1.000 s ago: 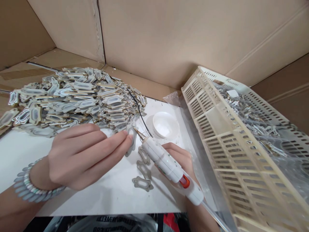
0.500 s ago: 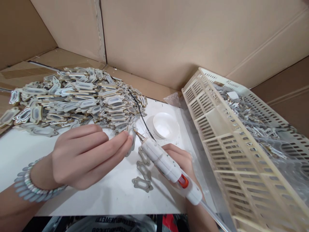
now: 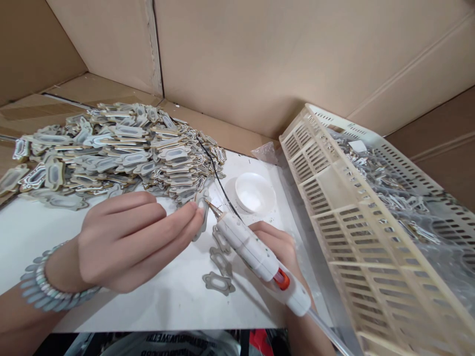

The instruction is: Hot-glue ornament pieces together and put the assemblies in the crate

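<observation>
A heap of small grey plates [image 3: 126, 155] lies at the far left of the white table [image 3: 166, 306]. In front of it, my left grip [image 3: 126, 242] is pinched on one grey plate [image 3: 201, 230], just right of the heap. Beside that, three loose plates [image 3: 218, 283] lie on the table. The metal tip of my white glue gun [image 3: 247, 242] meets the pinched plate's upper end; my right grip [image 3: 276, 242], partly hidden, is wrapped around the gun. A white bowl [image 3: 255, 193] stands behind, and a slatted crate [image 3: 334, 212] at right.

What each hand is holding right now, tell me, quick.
Left hand: closed, pinching a small gray frame.
Right hand: closed on a glue gun, its grip partly hidden behind it.
</observation>
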{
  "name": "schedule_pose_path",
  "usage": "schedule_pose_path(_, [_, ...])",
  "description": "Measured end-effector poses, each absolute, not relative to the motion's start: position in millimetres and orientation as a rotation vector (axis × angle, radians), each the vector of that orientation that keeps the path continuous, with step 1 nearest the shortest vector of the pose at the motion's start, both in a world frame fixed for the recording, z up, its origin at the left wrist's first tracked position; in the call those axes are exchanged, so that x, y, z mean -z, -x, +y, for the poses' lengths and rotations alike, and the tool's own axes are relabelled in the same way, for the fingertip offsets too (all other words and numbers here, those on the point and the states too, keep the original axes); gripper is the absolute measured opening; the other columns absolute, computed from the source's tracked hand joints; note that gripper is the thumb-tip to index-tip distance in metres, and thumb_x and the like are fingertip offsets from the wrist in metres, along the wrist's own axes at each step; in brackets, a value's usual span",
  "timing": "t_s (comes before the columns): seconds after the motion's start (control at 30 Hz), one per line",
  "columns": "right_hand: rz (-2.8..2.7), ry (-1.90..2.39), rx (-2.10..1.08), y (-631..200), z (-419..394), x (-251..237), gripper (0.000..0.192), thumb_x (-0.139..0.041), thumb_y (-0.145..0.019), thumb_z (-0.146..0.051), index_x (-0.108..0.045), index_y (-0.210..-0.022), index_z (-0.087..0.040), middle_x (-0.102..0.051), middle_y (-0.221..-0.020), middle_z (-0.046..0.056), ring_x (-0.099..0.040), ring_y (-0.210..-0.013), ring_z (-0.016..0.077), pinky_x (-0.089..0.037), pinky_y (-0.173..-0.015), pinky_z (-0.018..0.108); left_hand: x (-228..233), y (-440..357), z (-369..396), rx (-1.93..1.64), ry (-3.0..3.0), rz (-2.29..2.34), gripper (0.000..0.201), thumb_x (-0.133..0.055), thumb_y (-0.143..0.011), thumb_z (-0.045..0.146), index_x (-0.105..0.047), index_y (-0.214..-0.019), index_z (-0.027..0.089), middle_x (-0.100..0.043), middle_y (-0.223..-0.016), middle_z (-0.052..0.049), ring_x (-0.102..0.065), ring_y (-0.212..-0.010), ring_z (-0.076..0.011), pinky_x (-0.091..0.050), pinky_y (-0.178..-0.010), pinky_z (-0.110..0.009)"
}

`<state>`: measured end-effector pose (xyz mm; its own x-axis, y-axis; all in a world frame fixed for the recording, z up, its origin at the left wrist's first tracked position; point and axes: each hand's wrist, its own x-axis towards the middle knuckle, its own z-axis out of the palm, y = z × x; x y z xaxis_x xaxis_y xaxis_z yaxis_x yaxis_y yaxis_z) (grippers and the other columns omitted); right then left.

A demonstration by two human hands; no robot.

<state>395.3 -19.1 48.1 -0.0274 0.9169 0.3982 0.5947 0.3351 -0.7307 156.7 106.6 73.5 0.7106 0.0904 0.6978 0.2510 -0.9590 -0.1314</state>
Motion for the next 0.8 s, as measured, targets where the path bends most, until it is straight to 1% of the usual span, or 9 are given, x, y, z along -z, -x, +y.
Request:
schedule_pose_path(0.17, [-1.733,1.36,-0.441,-396.8,-19.4,-45.4,0.017,-0.054,-0.087,-0.015,-0.062,-0.073,-0.02,-0.066,-0.078,0.004,-0.06,-0.061,0.0144,-0.05,-0.056,0.025,-70.2,-156.8,106.8,1.152,2.715,-0.267,0.054,-0.041,-0.086,0.008,-0.054,-0.135,0.025,-0.077,-0.1,-0.002,-0.059,-0.057,-0.022,-0.048,-0.055,-0.042])
schedule_pose_path(0.33, [-1.725,1.359,-0.458,-399.3,-21.1,-40.0,0.02,-0.056,-0.09,-0.014,-0.061,-0.072,-0.021,-0.064,-0.078,0.003,-0.058,-0.061,0.0133,-0.049,-0.057,0.024,-69.5,-157.3,106.9,1.199,2.719,-0.282,0.049,-0.043,-0.088,0.009,-0.058,-0.132,0.027,-0.076,-0.1,-0.001,-0.058,-0.059,-0.0218,-0.046,-0.058,-0.042])
schedule_pose_path(0.5, [-1.667,1.378,-0.463,-399.1,-20.7,-39.3,0.025,-0.06,-0.089,-0.017,-0.056,-0.064,-0.021,-0.056,-0.071,0.001,-0.056,-0.059,0.0131,-0.049,-0.057,0.025,-72.2,-154.5,111.9,1.172,2.693,-0.178,0.044,-0.042,-0.091,0.01,-0.06,-0.129,0.02,-0.076,-0.102,-0.004,-0.058,-0.062,-0.0224,-0.047,-0.058,-0.042])
schedule_pose_path(0.57, [-1.627,1.4,-0.461,-397.7,-19.1,-40.6,0.027,-0.061,-0.088,-0.018,-0.054,-0.062,-0.021,-0.053,-0.068,0.0,-0.055,-0.058,0.0135,-0.049,-0.058,0.026,-72.4,-152.5,114.7,1.172,2.673,-0.118,0.04,-0.039,-0.094,0.012,-0.063,-0.124,0.021,-0.076,-0.105,-0.003,-0.059,-0.064,-0.0215,-0.047,-0.058,-0.041])
schedule_pose_path(0.63, [-1.537,1.454,-0.452,-396.1,-17.1,-42.4,0.025,-0.063,-0.087,-0.021,-0.054,-0.064,-0.021,-0.053,-0.068,0.0,-0.054,-0.059,0.014,-0.049,-0.059,0.027,-71.7,-151.5,116.0,1.188,2.678,-0.085,0.039,-0.036,-0.095,0.014,-0.066,-0.118,0.022,-0.075,-0.108,-0.002,-0.062,-0.069,-0.0207,-0.049,-0.062,-0.04])
schedule_pose_path(0.7, [-1.435,1.508,-0.43,-395.1,-15.5,-44.5,0.022,-0.064,-0.086,-0.027,-0.055,-0.067,-0.021,-0.053,-0.068,-0.001,-0.054,-0.059,0.0143,-0.048,-0.057,0.027,-69.9,-152.9,114.9,1.239,2.711,-0.101,0.034,-0.039,-0.096,0.013,-0.068,-0.113,0.022,-0.075,-0.106,-0.001,-0.062,-0.071,-0.0191,-0.049,-0.064,-0.038])
schedule_pose_path(0.8, [-1.331,1.558,-0.471,-393.6,-15.9,-47.2,0.018,-0.064,-0.087,-0.037,-0.062,-0.079,-0.022,-0.052,-0.062,-0.003,-0.053,-0.056,0.0141,-0.047,-0.054,0.027,-65.4,-160.0,109.3,1.316,2.754,-0.137,0.028,-0.045,-0.096,0.013,-0.069,-0.108,0.02,-0.074,-0.103,-0.003,-0.059,-0.068,-0.0172,-0.048,-0.06,-0.036])
